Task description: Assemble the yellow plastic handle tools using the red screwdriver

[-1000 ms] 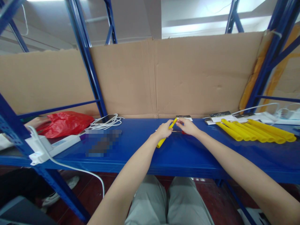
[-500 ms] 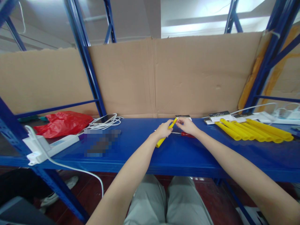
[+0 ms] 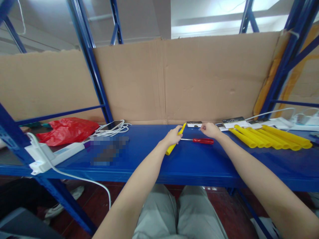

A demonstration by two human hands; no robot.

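My left hand [image 3: 173,136] is wrapped round a yellow plastic tube [image 3: 170,149], which slants up and away with its flattened end past my fingers. To the right, my right hand [image 3: 209,129] has its fingers pinched together low over the shelf, beside a small black-and-white card [image 3: 194,124]. Tiny bits lie near those fingertips; whether the pinch holds one I cannot make out. Between my hands rests a screwdriver [image 3: 203,141] with a red handle, its metal shaft pointing left toward the yellow tube.
Several yellow tubes [image 3: 269,137] with cards lie in a row at right. On the left are a red plastic bag [image 3: 68,131], coiled white cable [image 3: 112,128] and a white power strip [image 3: 66,154]. A cardboard sheet [image 3: 194,76] stands behind the blue shelf [image 3: 147,157].
My right hand has left the yellow tube's upper end and moved right to the card. The screwdriver's handle now shows fully. My left hand keeps its hold with little movement.
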